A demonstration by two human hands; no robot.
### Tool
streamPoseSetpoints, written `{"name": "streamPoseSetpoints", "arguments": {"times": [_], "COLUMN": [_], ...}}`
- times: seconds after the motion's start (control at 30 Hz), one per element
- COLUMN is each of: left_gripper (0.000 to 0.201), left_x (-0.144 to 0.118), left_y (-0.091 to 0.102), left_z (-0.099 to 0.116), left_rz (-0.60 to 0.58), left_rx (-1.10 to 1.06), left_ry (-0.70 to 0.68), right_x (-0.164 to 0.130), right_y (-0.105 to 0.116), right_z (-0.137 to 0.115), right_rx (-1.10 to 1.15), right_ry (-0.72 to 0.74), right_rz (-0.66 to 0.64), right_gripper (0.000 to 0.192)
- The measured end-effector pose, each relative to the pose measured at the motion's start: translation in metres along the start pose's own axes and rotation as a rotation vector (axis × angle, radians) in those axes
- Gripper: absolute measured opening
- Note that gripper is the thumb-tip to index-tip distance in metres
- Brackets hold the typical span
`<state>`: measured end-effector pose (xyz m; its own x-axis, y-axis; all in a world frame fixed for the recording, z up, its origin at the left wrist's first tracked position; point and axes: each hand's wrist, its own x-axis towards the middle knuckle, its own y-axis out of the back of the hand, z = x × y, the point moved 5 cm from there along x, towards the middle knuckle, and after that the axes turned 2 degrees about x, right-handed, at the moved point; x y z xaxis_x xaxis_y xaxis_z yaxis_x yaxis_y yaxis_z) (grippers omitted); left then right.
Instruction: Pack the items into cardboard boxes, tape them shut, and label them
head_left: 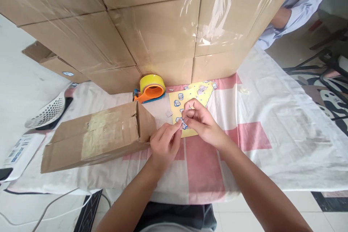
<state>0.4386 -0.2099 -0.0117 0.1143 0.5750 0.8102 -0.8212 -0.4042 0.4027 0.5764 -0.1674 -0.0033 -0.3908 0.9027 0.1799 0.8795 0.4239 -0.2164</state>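
Note:
My left hand (pixel 164 144) and my right hand (pixel 202 121) meet over the near edge of a yellow sticker sheet (pixel 190 96) lying on the table. Together their fingertips pinch a small blue-and-white sticker (pixel 182 124) between them. Several more small stickers sit on the sheet. A sealed brown cardboard box (pixel 95 136) lies just left of my left hand, almost touching it.
An orange tape dispenser with yellow tape (pixel 151 88) stands behind the box. A wall of plastic-wrapped cartons (pixel 152 25) fills the back. A white perforated scoop (pixel 49 112) and a label sheet (pixel 20 148) lie at left. Another person's sleeve (pixel 296 7) shows at top right. The cloth-covered table (pixel 272 116) extends right.

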Motion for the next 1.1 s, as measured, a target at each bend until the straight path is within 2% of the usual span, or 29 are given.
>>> {"name": "streamPoseSetpoints", "arguments": {"times": [0.2, 0.47, 0.6, 0.67, 0.77, 0.83, 0.93, 1.1], "left_gripper": [0.029, 0.024, 0.023, 0.018, 0.028, 0.024, 0.009, 0.012], "left_x": [-0.004, 0.001, -0.006, -0.011, -0.015, -0.011, -0.001, 0.008], "left_y": [0.007, 0.009, 0.003, 0.001, -0.004, -0.01, -0.025, -0.053], "left_z": [0.0, 0.004, -0.004, -0.01, -0.02, -0.024, -0.028, -0.037], "left_rz": [0.001, -0.006, -0.087, -0.078, -0.071, -0.112, -0.252, -0.432], "left_rx": [0.046, 0.015, -0.135, -0.172, -0.184, -0.149, -0.092, 0.013], "left_ry": [-0.042, -0.01, 0.172, 0.315, 0.505, 0.552, 0.513, 0.465], "right_x": [0.004, 0.007, 0.008, 0.008, 0.008, 0.008, 0.007, 0.007], "right_y": [0.002, 0.021, 0.023, 0.023, 0.026, 0.028, 0.029, 0.025], "right_z": [0.006, 0.003, 0.0, 0.0, 0.001, 0.001, 0.0, -0.004], "right_rx": [0.11, 0.149, 0.088, 0.04, -0.02, -0.044, -0.078, -0.114], "right_ry": [-0.113, -0.074, -0.035, -0.016, 0.014, 0.023, 0.022, 0.059], "right_rz": [0.027, 0.188, 0.195, 0.201, 0.239, 0.269, 0.289, 0.271], "right_gripper": [0.016, 0.017, 0.017, 0.017, 0.017, 0.018, 0.018, 0.02]}}
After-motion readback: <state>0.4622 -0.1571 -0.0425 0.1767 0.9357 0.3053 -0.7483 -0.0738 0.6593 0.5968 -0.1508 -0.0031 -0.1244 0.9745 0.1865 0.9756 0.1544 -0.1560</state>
